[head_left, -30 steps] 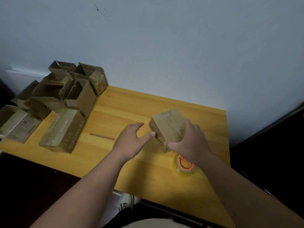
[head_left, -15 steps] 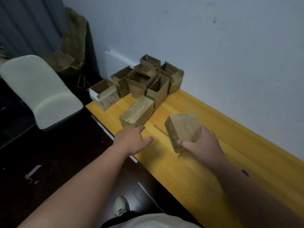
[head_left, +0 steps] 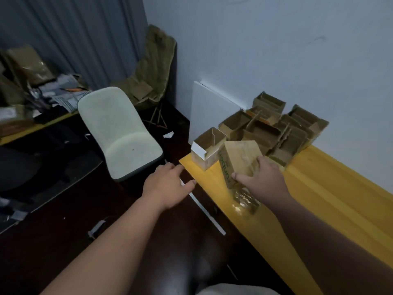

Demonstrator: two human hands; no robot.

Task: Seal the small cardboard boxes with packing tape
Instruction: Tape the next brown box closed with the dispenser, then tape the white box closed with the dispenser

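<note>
My right hand point(head_left: 262, 179) grips a closed cardboard box point(head_left: 239, 159) above the yellow table point(head_left: 331, 188), beside the open boxes point(head_left: 274, 126); my left hand point(head_left: 167, 186) hangs relaxed, holding nothing. Likely setting it aside, then fetching an open box.

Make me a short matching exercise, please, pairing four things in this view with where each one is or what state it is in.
Things:
1. closed box
2. left hand
3. white-flapped open box
4. pale chair

Places or states:
A. on the floor, left of the table
B. gripped by the right hand
C. standing at the table's corner
D. open, holding nothing, beside the table's edge

Pairs: 1-B, 2-D, 3-C, 4-A
</note>
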